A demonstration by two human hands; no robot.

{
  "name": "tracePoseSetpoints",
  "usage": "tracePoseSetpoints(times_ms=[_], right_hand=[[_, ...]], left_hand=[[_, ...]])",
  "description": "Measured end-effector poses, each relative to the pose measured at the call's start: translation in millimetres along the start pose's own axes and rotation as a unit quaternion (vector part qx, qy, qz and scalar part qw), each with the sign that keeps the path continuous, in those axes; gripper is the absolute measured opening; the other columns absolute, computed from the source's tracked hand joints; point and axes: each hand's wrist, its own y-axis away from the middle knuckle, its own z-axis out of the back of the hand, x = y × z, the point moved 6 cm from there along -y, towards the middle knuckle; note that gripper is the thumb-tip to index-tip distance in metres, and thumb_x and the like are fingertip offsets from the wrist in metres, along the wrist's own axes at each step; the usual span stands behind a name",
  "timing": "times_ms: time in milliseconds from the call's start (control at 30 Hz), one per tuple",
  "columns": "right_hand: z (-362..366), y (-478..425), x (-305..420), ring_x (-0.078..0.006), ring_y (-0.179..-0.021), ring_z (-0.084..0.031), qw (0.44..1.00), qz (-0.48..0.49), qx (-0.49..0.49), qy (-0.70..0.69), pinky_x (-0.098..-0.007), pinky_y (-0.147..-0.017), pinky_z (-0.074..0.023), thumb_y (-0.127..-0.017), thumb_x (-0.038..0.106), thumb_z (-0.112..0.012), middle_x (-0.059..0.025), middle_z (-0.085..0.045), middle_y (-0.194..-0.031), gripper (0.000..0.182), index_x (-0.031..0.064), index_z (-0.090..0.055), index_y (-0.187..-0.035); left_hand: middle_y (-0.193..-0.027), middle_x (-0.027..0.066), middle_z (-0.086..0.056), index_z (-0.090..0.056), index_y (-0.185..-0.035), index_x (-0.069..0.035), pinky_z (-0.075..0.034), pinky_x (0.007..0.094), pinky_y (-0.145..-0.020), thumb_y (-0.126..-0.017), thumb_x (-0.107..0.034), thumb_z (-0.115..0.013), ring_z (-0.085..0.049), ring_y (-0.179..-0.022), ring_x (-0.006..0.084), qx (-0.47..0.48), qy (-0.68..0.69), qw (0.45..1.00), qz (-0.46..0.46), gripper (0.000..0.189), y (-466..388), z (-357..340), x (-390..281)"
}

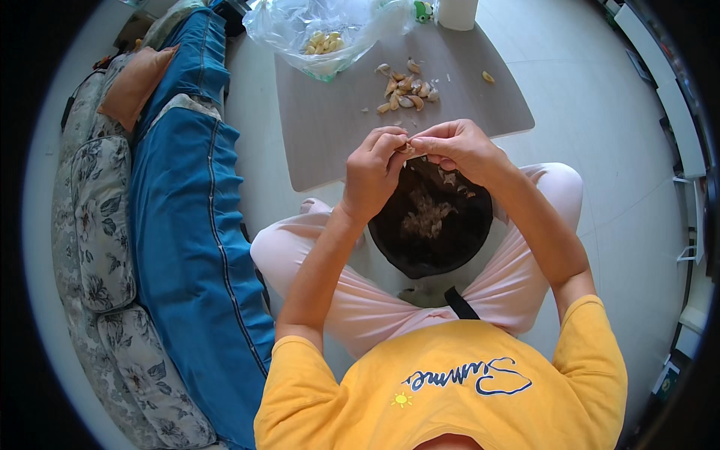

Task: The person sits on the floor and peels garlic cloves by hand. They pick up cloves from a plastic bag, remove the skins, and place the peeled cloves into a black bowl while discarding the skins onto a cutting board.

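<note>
My left hand (376, 163) and my right hand (462, 147) meet at the near edge of the table, both pinching one garlic clove (406, 148) with papery skin on it. Below them a black-lined bin (388, 236) stands between my legs, with loose garlic skins (428, 216) inside. Beyond my hands, a pile of unpeeled garlic cloves (406, 90) lies on the grey table (326, 129). Peeled cloves (324, 43) rest in an open clear plastic bag (371, 28) at the far left of the table. A single clove (487, 77) lies apart on the right.
At the table's far edge stand a white cylindrical object (457, 14) and a small green figure (423, 11). A sofa with a blue cover (180, 236), floral cushions (104, 225) and an orange pillow (136, 87) runs along the left. White shelving (669, 101) lines the right.
</note>
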Motion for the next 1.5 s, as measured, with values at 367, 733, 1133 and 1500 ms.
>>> tracePoseSetpoints(times_ms=[367,733,1133,1500], right_hand=[[5,-1,-9,-0.0064,-0.052,-0.048,0.999,-0.008,0.031,0.038,-0.0176,-0.043,-0.0352,-0.077,0.012,-0.071,-0.0039,-0.058,-0.067,0.018,-0.0042,-0.065,-0.084],[-3,0,-14,-0.006,-0.051,-0.046,1.0,0.007,-0.025,-0.005,-0.0183,-0.043,-0.033,-0.074,0.006,-0.065,-0.0019,-0.054,-0.063,0.009,-0.0008,-0.059,-0.074],[11,3,-5,-0.0056,-0.05,-0.047,0.991,-0.017,0.003,0.13,-0.0185,-0.043,-0.034,-0.073,0.014,-0.064,-0.0012,-0.053,-0.06,0.014,0.001,-0.06,-0.071],[1,9,8,-0.004,-0.052,-0.046,0.989,0.036,0.008,0.141,-0.018,-0.044,-0.0341,-0.078,0.016,-0.07,0.0001,-0.056,-0.062,0.017,-0.0005,-0.066,-0.081]], left_hand=[[-0.086,0.0118,-0.061,-0.059,-0.084,-0.002,-0.051,0.0315,-0.065,-0.071,-0.002,-0.064,-0.061,-0.076,0.0277,0.081,-0.088,0.988,-0.101,0.014,2,-8,-14],[-0.086,0.0121,-0.064,-0.064,-0.086,-0.002,-0.053,0.0296,-0.065,-0.07,-0.002,-0.07,-0.064,-0.074,0.0254,0.047,-0.103,0.99,-0.084,0.017,2,-5,-19],[-0.097,0.0167,-0.063,-0.061,-0.102,0.004,-0.055,0.0302,-0.076,-0.086,-0.006,-0.058,-0.066,-0.082,0.0208,0.049,0.458,0.821,0.337,0.018,9,8,40],[-0.092,0.0085,-0.062,-0.056,-0.115,0.003,-0.055,0.0283,-0.075,-0.088,-0.007,-0.056,-0.064,-0.077,0.0149,0.095,0.419,0.835,0.344,0.029,17,-9,33]])
